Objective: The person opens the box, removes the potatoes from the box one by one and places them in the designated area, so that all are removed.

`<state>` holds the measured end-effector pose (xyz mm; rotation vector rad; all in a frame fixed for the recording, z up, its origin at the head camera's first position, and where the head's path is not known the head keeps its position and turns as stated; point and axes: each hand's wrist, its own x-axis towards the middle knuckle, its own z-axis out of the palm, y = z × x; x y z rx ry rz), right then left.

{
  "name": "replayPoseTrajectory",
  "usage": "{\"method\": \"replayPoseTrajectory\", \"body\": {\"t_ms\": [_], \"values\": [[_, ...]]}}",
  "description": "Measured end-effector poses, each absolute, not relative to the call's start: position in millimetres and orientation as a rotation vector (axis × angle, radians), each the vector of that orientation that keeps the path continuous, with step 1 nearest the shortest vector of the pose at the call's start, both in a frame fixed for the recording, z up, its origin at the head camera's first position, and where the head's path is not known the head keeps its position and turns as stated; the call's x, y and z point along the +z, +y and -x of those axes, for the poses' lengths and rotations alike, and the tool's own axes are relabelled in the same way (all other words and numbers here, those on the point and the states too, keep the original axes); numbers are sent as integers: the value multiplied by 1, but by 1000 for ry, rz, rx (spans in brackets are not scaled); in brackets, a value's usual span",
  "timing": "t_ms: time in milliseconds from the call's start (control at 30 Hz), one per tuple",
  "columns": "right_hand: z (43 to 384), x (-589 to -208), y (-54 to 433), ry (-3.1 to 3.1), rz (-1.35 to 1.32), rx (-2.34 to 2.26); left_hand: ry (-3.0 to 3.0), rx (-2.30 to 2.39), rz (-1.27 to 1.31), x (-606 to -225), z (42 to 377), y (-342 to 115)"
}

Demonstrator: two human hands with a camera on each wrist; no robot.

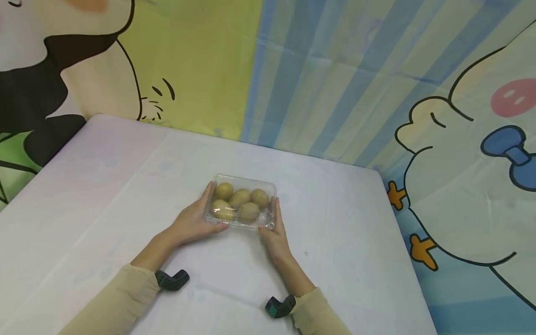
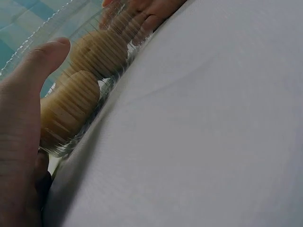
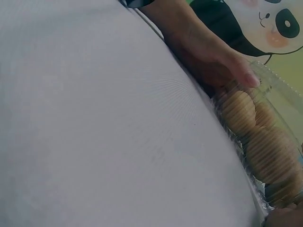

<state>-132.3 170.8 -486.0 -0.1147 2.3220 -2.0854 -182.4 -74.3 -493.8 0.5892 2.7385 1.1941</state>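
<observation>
A clear plastic clamshell box (image 1: 247, 178) sits near the middle of the table, with several round, yellow-brown potatoes (image 1: 240, 198) inside. My left hand (image 1: 193, 223) grips its left end, thumb along the near side and fingers at the far left edge. From the right, my right hand (image 1: 276, 239) holds the other end, its thumb at the near right corner. In the left wrist view the left thumb (image 2: 49, 56) presses the ribbed side wall, and the box's underside is right at the tabletop. Parts of the fingers are hidden behind the box.
A white cloth covers the table (image 1: 356, 223). Behind it hangs a printed backdrop (image 1: 326, 83) with cartoon animals and blue stripes. Dark wrist devices, one on the left wrist (image 1: 172, 280) and one on the right (image 1: 279, 307), stick out by the beige sleeves.
</observation>
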Motion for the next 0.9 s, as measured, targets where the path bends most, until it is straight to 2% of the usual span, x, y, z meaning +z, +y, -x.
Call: {"method": "replayPoseTrajectory", "body": {"t_ms": [433,567,900], "values": [[134,-478,177,2281,141,-2019,2720,1228,-574,-491,181,-74],[135,-478,182,2412,167,-1875,2726,1228,-578,-491,181,-74],[154,-455,203,2860,598,-1160,2723,1214,-576,-492,182,-75]]}}
